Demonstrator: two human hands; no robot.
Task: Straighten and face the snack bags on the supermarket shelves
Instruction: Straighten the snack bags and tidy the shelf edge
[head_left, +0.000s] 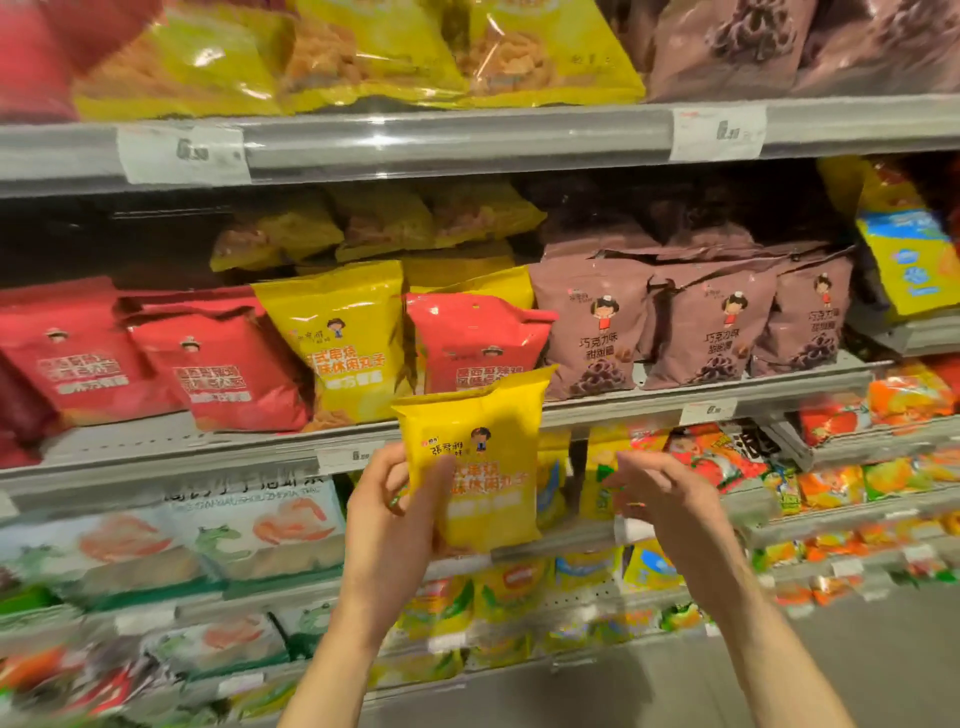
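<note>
- The left hand (387, 512) holds a yellow snack bag (478, 467) off the shelf, in front of the shelf edge, with the thumb across the printed face and the fingers behind its lower left side. The bag is upright, tipped slightly to the right, print toward the camera.
- The right hand (670, 499) is just beside the bag's right edge and not touching it, fingers loosely curled and spread, holding nothing.
- The held bag shows a small cartoon child and Chinese characters. The top line seems to read 張君雅, but blur makes that uncertain; the white lines below it are too smeared to read.
- Judged from the layout, this bag is out of place and not yet put back, so the task is mid-way.
- On the middle shelf (597, 410) a red bag (480, 343) stands in the column directly behind the held one, with yellow bags behind it, which looks like a misplaced item still to sort.
- Left of it a yellow shelf bag (343, 338) leans against the red bags (156, 364), which slump to the left and want straightening.
- The brown bags (711, 322) to the right stand upright and face forward, so they look done. Their print reads 巧克力味 甜甜圈.
- A price tag (719, 132) on the upper rail shows a figure beginning with 6; the rest is blurred.
- The lower shelves are heavily blurred, and I cannot tell their state.
</note>
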